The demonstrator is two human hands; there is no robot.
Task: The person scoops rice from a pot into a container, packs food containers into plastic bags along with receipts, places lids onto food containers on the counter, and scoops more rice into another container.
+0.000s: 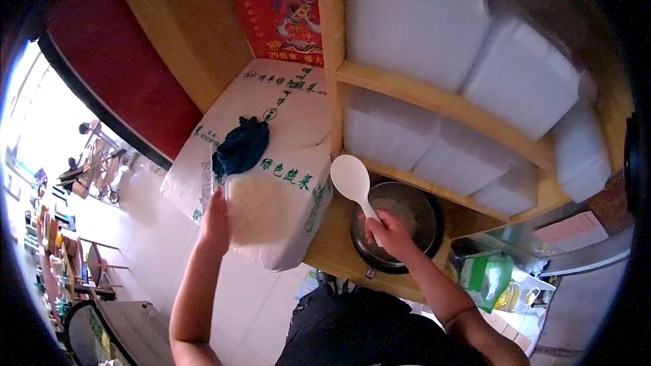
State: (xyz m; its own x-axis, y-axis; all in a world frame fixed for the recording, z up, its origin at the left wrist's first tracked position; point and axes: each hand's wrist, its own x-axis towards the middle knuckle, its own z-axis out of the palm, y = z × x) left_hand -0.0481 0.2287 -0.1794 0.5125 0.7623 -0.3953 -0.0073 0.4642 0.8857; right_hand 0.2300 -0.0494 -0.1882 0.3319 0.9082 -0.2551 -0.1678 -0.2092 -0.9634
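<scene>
My left hand (pixel 215 224) is closed on the edge of a clear plastic container (pixel 259 211) of pale, rice-like food, slightly blurred. It is above a white foam box (pixel 278 142) with green lettering. A dark blue cloth (pixel 245 146) lies on that box, just beyond the container. In my right hand (pixel 392 234) is a white plastic serving spoon (pixel 350 177), gripped by its handle with the bowl pointing up and away. Beneath that hand, a round dark pot (pixel 428 247) sits on the wooden counter; pale contents show inside, partly hidden by my hand and the spoon.
Wooden shelves (pixel 441 105) at the right hold stacked white translucent containers (pixel 413 17). A red poster (pixel 281 17) stands behind the foam box. A green-and-clear package (pixel 487 278) and a yellow bottle (pixel 508 296) are at the lower right. Tiled floor (pixel 152 230) lies to the left.
</scene>
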